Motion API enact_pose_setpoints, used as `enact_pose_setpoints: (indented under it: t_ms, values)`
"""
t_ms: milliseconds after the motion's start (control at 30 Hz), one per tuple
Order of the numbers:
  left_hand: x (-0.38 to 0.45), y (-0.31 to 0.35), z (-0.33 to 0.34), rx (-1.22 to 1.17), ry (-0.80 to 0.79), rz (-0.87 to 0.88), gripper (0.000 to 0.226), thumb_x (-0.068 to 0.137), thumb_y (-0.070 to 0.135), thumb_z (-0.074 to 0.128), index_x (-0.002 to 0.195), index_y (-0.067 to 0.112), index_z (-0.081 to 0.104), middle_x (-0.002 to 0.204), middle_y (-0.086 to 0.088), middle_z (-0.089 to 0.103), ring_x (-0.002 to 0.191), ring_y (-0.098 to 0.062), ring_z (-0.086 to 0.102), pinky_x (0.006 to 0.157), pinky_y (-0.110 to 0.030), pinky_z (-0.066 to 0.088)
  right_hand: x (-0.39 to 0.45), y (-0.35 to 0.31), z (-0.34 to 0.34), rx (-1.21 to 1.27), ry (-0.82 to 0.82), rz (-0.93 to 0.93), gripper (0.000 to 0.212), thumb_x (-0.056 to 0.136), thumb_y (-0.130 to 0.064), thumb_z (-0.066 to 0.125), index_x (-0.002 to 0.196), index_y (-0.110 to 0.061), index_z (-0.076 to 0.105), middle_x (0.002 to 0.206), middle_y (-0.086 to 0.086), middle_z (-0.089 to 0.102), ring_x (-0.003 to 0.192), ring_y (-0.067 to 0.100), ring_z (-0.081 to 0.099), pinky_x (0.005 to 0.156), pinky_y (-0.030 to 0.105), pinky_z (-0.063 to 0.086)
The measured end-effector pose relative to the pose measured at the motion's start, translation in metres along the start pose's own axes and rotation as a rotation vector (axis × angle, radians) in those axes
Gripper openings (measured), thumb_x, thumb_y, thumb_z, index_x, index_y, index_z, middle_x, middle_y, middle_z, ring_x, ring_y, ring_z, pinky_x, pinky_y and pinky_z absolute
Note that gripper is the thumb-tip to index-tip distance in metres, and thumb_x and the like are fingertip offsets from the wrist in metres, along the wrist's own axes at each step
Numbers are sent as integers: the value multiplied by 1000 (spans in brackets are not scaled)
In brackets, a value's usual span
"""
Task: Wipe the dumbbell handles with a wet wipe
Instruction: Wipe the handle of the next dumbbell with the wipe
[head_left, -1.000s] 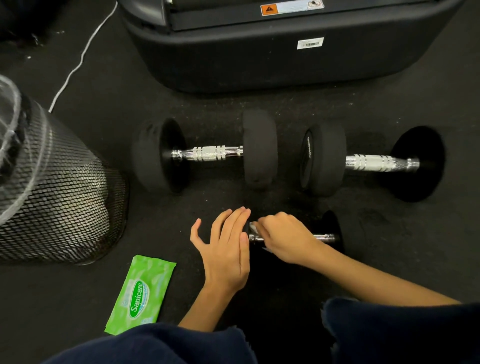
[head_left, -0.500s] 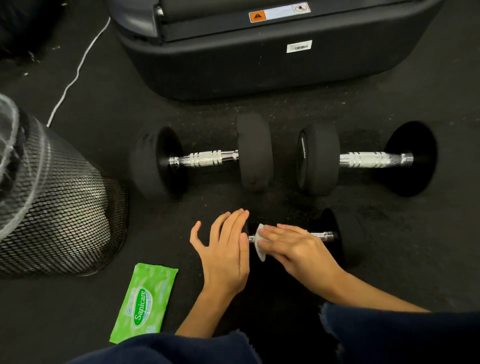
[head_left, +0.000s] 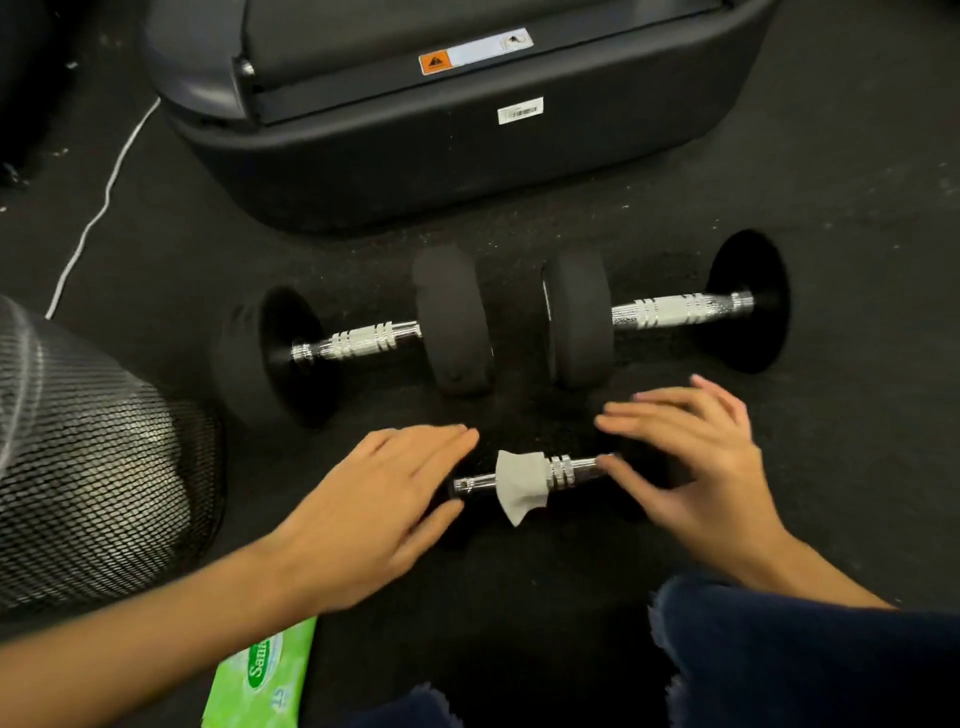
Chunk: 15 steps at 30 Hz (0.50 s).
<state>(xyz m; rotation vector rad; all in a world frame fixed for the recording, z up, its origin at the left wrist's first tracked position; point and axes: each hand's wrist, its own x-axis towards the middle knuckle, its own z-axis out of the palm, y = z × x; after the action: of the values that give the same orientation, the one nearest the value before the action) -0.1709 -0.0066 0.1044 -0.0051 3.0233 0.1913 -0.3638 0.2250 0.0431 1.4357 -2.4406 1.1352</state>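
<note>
Wet wipe (head_left: 521, 483) draped on near dumbbell handle (head_left: 540, 474), between hands. Left hand (head_left: 363, 512) flat, fingers together, empty; right hand (head_left: 696, 462) spread, holding nothing. Two far dumbbells (head_left: 358, 340) (head_left: 670, 309) apparently left. Wipe pack (head_left: 262, 675) near left arm. Mesh bin (head_left: 88, 457): contents unclear.
</note>
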Motion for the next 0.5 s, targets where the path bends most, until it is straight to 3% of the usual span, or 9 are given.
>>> enact_pose_setpoints:
  t_ms: [67,133,233,333,400,500]
  values:
    - [0,12,-4,110,-24,179,56,94,40,39,141,14,52,144,-1,55,129,-13,53,105,-30,45,-9,10,-6,33,-38,180,54,71,-39,84,121,-29,66,130,-12,60,120,14,53,104,46,40]
    - [4,33,15,164,-62,247,56,91,38,38,137,12,57,141,-4,58,127,-14,56,103,-31,49,-20,16,-4,158,-77,368,71,67,-43,82,132,-29,58,142,-11,50,130,9,46,108,33,38]
    - [20,62,56,181,-131,149,59,91,38,34,136,7,57,141,-10,56,129,-18,55,108,-30,41,-31,20,6,404,-116,610,88,64,-52,80,142,-31,46,151,-11,41,137,-1,37,113,33,35]
    - [33,63,79,215,-70,76,55,96,30,36,140,0,50,147,-17,48,137,-24,46,115,-34,35,-37,17,13,625,-180,798,94,62,-58,77,145,-36,39,143,-10,51,128,-1,48,112,33,39]
    - [38,57,82,170,-44,69,55,92,20,53,144,1,44,149,-16,46,137,-23,45,112,-34,41,-39,15,14,668,-195,827,94,64,-56,76,146,-37,36,138,-13,54,121,-4,51,109,27,39]
    - [49,53,80,-26,-83,-57,79,73,0,74,145,3,40,147,-12,48,131,-22,54,106,-32,47,-38,16,13,680,-179,826,93,63,-55,76,146,-38,37,135,-14,56,118,-8,52,106,22,40]
